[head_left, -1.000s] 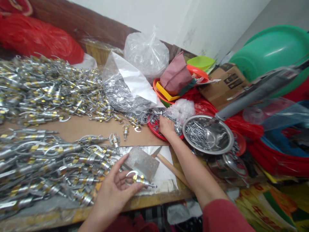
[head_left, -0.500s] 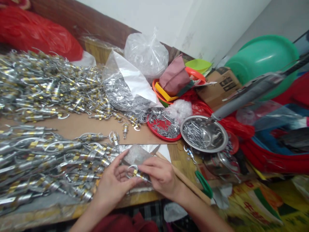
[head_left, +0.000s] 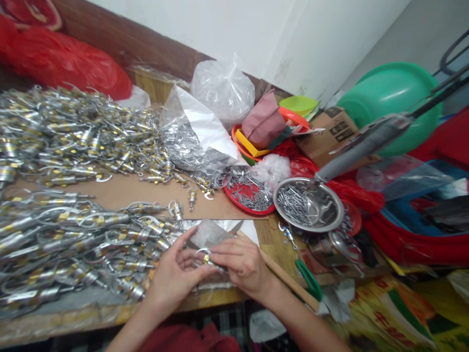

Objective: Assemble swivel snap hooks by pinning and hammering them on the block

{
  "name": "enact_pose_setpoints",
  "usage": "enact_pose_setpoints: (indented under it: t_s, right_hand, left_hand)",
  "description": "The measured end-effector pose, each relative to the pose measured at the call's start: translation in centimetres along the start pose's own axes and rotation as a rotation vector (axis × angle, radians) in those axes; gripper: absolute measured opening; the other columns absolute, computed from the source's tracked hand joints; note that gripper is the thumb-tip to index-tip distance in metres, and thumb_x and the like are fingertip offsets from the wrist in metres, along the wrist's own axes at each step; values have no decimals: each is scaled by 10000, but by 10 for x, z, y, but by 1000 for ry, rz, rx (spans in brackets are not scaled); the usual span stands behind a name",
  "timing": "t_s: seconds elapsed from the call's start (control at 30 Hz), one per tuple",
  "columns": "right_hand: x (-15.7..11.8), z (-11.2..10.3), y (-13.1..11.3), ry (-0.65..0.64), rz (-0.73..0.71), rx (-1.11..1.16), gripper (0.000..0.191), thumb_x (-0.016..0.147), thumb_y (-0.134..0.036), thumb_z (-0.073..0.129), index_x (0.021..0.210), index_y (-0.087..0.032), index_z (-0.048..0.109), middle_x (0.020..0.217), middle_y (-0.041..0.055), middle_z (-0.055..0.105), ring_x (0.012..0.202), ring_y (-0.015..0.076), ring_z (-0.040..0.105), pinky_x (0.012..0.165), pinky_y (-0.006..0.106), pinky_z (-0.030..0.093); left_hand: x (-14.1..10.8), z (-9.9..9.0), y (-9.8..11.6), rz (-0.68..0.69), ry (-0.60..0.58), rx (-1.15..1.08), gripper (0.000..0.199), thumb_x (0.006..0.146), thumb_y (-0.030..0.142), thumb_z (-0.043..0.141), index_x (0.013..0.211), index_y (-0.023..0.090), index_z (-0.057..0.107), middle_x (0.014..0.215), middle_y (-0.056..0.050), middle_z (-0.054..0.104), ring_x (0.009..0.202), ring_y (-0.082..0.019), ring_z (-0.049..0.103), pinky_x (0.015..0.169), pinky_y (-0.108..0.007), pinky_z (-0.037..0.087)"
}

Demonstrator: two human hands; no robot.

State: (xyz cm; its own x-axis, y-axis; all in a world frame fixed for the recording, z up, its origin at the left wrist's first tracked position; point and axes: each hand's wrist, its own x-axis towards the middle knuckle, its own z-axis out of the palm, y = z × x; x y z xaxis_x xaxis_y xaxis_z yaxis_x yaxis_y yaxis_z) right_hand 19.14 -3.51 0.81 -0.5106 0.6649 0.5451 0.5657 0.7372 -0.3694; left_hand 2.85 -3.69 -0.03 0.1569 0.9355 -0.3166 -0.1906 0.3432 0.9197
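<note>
Near the table's front edge, my left hand [head_left: 174, 274] and my right hand [head_left: 242, 264] meet around a small metal fitting [head_left: 206, 258] with a curved silver arm and a brass-coloured nut. The left thumb and fingers grip its left side, and the right fingertips pinch its right end. Just behind the hands lies a grey metal block [head_left: 209, 234]. Rows of similar metal fittings [head_left: 84, 244] lie to the left, with a large heap of them [head_left: 84, 132] farther back.
A red tray of small metal parts [head_left: 264, 211] and a steel bowl with pins [head_left: 331, 215] stand right of centre. A wooden handle [head_left: 286, 278] and a green handle [head_left: 309, 279] lie beside my right hand. Plastic bags [head_left: 223, 90] are behind.
The view has shifted slightly, so the background sits a little lower. Both hands stay on the fitting, with the right fingers slightly farther over it.
</note>
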Motion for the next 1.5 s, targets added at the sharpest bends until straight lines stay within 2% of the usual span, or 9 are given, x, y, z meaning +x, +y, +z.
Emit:
enact_pose_setpoints:
  t_s: [0.4, 0.57, 0.67, 0.8, 0.9, 1.03, 1.13, 1.23, 1.5]
  right_hand:
    - [-16, 0, 3, 7, 65, 31, 243, 811, -126, 460, 899, -233, 660, 927, 4, 675, 889, 165, 563, 797, 322, 450]
    - [-39, -18, 10, 121, 396, -75, 346, 837, -118, 404, 1126, -239, 550, 1111, 77, 552, 1017, 177, 524, 844, 329, 442]
    - [-63, -28, 23, -19, 613, -338, 394, 788, -225, 521, 1180, -195, 497, 953, 95, 568, 903, 224, 556, 762, 357, 471]
    - [-79, -34, 27, -221, 700, -395, 220, 811, -232, 474, 1000, -160, 561, 806, 55, 563, 752, 193, 581, 655, 304, 486]
    - [-69, -45, 10, -76, 680, -295, 196, 812, -197, 479, 1001, -167, 523, 869, 53, 572, 790, 173, 584, 673, 268, 479]
    - [-48, -59, -23, 98, 401, -182, 453, 817, -104, 476, 1240, -244, 394, 1005, 55, 580, 904, 155, 566, 746, 242, 460]
    - [-43, -58, -35, -32, 276, -225, 521, 818, -52, 416, 1287, -270, 359, 944, 55, 606, 818, 152, 580, 674, 241, 470]
    - [-48, -51, -36, -194, 321, -282, 485, 824, -60, 360, 1268, -250, 407, 856, 55, 624, 732, 148, 586, 618, 238, 473]
    - [-71, -40, -28, -75, 430, -212, 451, 822, -84, 388, 1231, -258, 462, 928, 49, 637, 785, 147, 610, 655, 233, 488]
  left_hand:
    - [0, 3, 6, -49, 37, 8, 946, 413, 199, 788, 1243, 109, 344, 551, 52, 632, 552, -127, 610, 553, -205, 499]
    - [1, 0, 1, -55, 24, 43, 949, 430, 218, 794, 1256, 151, 332, 598, 51, 624, 580, -136, 618, 564, -221, 499]
    - [1, 0, 0, -42, 21, 74, 938, 440, 245, 794, 1254, 162, 336, 612, 49, 620, 602, -139, 622, 593, -230, 496]
    - [1, 1, 1, -41, 19, 95, 949, 435, 270, 797, 1255, 158, 332, 608, 48, 615, 616, -151, 627, 612, -250, 496]
    - [2, 0, 0, -46, 22, 76, 963, 422, 261, 802, 1256, 158, 331, 602, 48, 615, 608, -152, 625, 611, -260, 499]
    - [2, -1, -1, -42, 27, 66, 974, 428, 261, 799, 1266, 167, 312, 615, 39, 628, 620, -163, 634, 631, -282, 503]
    - [1, 1, 0, -50, 44, 60, 1000, 413, 272, 800, 1272, 157, 300, 608, 38, 624, 630, -182, 643, 645, -302, 504]
    - [0, 2, 2, -44, 64, 76, 1002, 411, 279, 798, 1273, 153, 302, 593, 41, 621, 616, -180, 641, 634, -297, 503]
    - [-2, 4, 1, -25, 84, 96, 983, 408, 268, 799, 1267, 146, 339, 588, 38, 646, 595, -166, 631, 632, -285, 510]
